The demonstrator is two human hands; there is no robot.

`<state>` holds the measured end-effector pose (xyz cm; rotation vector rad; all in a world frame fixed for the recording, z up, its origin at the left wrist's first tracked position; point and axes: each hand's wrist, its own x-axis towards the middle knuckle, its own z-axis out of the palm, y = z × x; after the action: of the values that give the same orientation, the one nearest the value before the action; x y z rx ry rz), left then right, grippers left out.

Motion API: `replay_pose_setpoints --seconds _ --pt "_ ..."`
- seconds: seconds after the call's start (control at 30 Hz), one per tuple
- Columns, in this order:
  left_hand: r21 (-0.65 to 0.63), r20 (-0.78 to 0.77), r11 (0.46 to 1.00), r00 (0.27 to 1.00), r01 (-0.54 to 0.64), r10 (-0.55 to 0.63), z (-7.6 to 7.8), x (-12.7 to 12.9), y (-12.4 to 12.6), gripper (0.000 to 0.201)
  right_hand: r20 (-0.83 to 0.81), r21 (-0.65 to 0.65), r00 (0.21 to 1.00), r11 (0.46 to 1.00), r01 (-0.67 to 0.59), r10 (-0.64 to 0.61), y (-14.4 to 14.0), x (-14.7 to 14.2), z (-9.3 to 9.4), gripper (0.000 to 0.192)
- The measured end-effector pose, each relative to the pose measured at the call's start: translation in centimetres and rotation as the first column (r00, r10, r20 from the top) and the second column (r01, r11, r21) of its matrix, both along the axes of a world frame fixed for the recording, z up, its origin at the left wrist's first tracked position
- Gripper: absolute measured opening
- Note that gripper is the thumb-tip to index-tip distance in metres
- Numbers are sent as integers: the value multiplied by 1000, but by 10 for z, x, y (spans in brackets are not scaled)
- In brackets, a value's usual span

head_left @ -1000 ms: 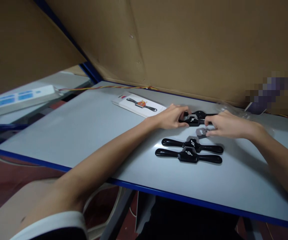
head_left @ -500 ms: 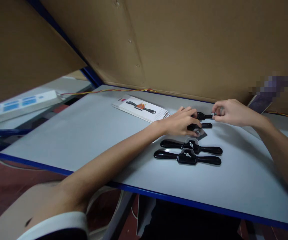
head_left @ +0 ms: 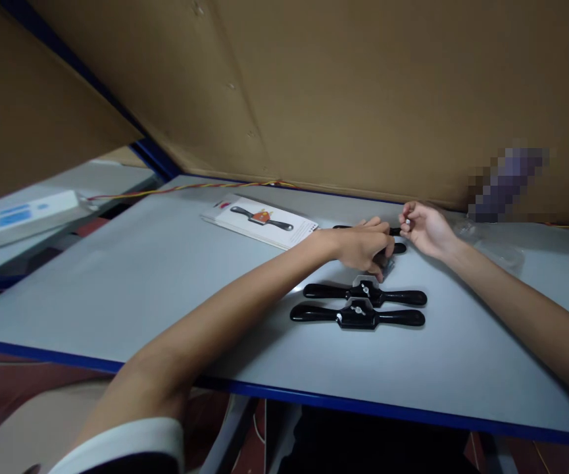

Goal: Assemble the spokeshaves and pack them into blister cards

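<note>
The left hand (head_left: 363, 245) closes over a black spokeshave (head_left: 396, 239) at the counter's (head_left: 141, 276) far side, toward one o'clock. The right hand (head_left: 425, 227) pinches a small screw (head_left: 407, 222) just beside it; two more spokeshaves (head_left: 358, 315) lie nearer.

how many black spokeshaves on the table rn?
3. Two lie side by side near the table's front edge: front spokeshave and the second spokeshave just behind it. A third spokeshave sits farther back, mostly covered by the left hand. The box pictures another.

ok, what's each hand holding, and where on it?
Left hand covers the middle of a black two-handled tool. Right hand pinches a small silvery part at its fingertips.
</note>
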<state>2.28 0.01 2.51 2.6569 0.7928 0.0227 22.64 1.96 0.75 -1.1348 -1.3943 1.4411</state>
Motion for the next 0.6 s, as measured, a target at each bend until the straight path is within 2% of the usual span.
replay_pose_setpoints --seconds 0.1,0.17,0.23,0.33,0.4,0.43,0.5,0.57,0.6 --pt "31 54 999 998 17 -18 -1 -1 3 25 59 -21 996 997 -70 71 -4 -2 3 16" --pt "35 100 999 994 30 -33 2 -4 7 13 98 -5 992 997 -83 83 -7 -3 6 23" --pt "15 160 1000 987 11 -13 6 -11 14 13 204 148 979 988 -46 15 -8 -3 8 32" --pt "-23 278 997 957 -75 78 14 -27 25 23 339 434 930 900 -24 -139 -9 0 7 32" --pt "-122 335 985 930 -118 153 17 -37 31 25 418 480 900 871 -105 -123 -9 2 6 28" --pt "-193 344 972 919 -130 191 18 -41 32 25 482 475 870 865 -164 -100 -10 3 6 28" --pt "-324 331 935 909 -141 252 18 -45 34 27 655 442 753 843 -307 -69 -10 3 5 34" --pt "-384 319 911 904 -152 286 16 -46 35 34 779 381 625 828 -411 -48 -10 3 5 41" --pt "-392 321 907 900 -156 294 15 -46 36 36 810 343 586 828 -443 -21 -9 2 5 40"
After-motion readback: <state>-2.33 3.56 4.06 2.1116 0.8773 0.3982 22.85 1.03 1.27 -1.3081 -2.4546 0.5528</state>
